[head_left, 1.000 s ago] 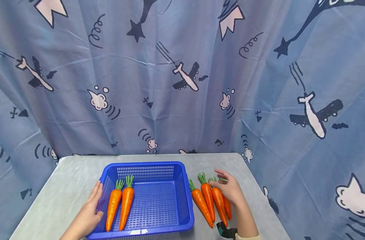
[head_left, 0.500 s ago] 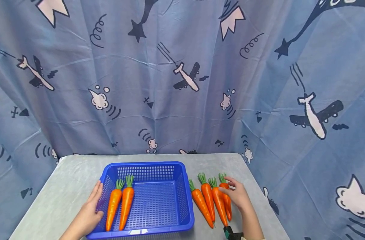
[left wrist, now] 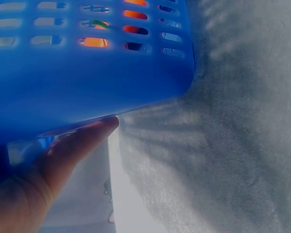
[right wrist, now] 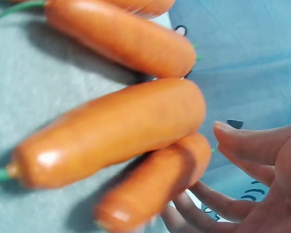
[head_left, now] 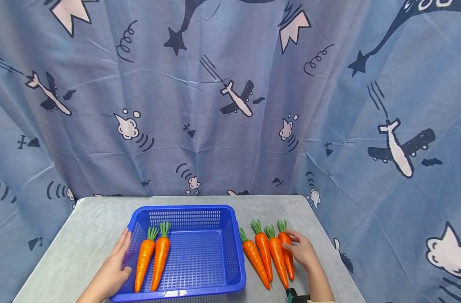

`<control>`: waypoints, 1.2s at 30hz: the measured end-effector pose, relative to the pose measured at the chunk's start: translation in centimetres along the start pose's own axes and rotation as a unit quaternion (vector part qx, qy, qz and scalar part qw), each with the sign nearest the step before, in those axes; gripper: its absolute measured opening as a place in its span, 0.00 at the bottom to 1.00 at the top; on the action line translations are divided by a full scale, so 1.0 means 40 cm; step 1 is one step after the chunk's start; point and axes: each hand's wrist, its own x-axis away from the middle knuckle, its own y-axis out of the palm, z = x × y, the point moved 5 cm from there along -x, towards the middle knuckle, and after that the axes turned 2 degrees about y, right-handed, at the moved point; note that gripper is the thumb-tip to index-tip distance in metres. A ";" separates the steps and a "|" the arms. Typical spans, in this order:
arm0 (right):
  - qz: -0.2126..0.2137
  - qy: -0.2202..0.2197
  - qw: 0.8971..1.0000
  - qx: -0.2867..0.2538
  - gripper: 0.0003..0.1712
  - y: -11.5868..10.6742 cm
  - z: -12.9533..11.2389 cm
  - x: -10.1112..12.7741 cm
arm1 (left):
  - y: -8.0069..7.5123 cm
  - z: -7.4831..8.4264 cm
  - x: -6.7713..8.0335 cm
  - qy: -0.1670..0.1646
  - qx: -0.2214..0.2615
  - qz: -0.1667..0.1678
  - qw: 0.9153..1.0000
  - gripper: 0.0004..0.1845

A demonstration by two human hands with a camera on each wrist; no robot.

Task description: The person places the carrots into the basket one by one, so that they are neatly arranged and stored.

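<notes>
A blue plastic basket point(head_left: 185, 209) sits mid-table with two orange carrots point(head_left: 144, 259) point(head_left: 160, 256) lying in its left half. My left hand point(head_left: 113, 269) rests flat against the basket's left wall, fingers straight; the left wrist view shows a finger point(left wrist: 72, 145) along that blue wall point(left wrist: 87, 82). Right of the basket several carrots point(head_left: 263, 252) lie side by side. My right hand point(head_left: 296, 247) is beside the rightmost carrot point(head_left: 287, 252). In the right wrist view its fingers point(right wrist: 184, 208) touch that carrot point(right wrist: 155, 189), while the thumb point(right wrist: 242, 141) stays apart from it.
The grey table point(head_left: 94, 219) ends close to the right of the loose carrots and just behind the basket. A blue curtain point(head_left: 230, 105) printed with planes hangs behind and to the right. A dark strap point(head_left: 296, 296) sits on my right wrist.
My right hand has come down from above the loose carrots to the rightmost one, uncovering their green tops. My left hand and the basket have not moved.
</notes>
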 end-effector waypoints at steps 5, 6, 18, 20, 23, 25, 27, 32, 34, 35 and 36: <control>0.003 -0.004 1.000 0.023 0.34 0.005 0.025 -0.025 | 0.001 0.000 -0.003 -0.005 -0.002 -0.005 1.000 0.51; 0.002 -0.004 0.999 0.032 0.36 0.004 0.029 -0.029 | 0.001 0.000 -0.002 -0.005 -0.001 -0.005 1.000 0.51; 0.025 -0.005 0.999 0.048 0.38 -0.045 0.025 -0.040 | 0.000 0.001 -0.004 -0.010 -0.002 -0.007 1.000 0.51; 0.033 -0.008 0.999 0.023 0.38 -0.058 0.010 -0.037 | -0.001 0.000 -0.003 -0.010 -0.002 -0.006 1.000 0.51; 0.036 -0.015 0.999 -0.012 0.38 -0.071 -0.021 -0.029 | -0.002 -0.002 0.000 -0.008 -0.002 -0.005 1.000 0.52; 0.040 -0.018 0.999 -0.027 0.38 -0.077 -0.047 -0.022 | -0.001 -0.003 0.000 -0.007 -0.002 -0.003 1.000 0.52; 0.044 -0.020 0.998 -0.035 0.39 -0.080 -0.072 -0.013 | -0.001 -0.003 0.001 -0.007 -0.004 -0.002 1.000 0.52; 0.044 -0.031 0.996 -0.068 0.38 -0.074 -0.129 0.006 | 0.001 -0.004 -0.001 -0.007 -0.009 -0.005 1.000 0.51; 0.039 -0.042 0.995 -0.087 0.37 -0.067 -0.153 0.010 | 0.002 -0.004 -0.002 -0.009 -0.011 -0.007 1.000 0.52; 0.037 -0.048 0.994 -0.096 0.37 -0.063 -0.164 0.010 | 0.003 -0.005 -0.003 -0.009 -0.012 -0.008 1.000 0.52; 0.036 -0.052 0.993 -0.104 0.37 -0.059 -0.176 0.011 | 0.003 -0.005 -0.004 -0.010 -0.011 -0.010 1.000 0.52</control>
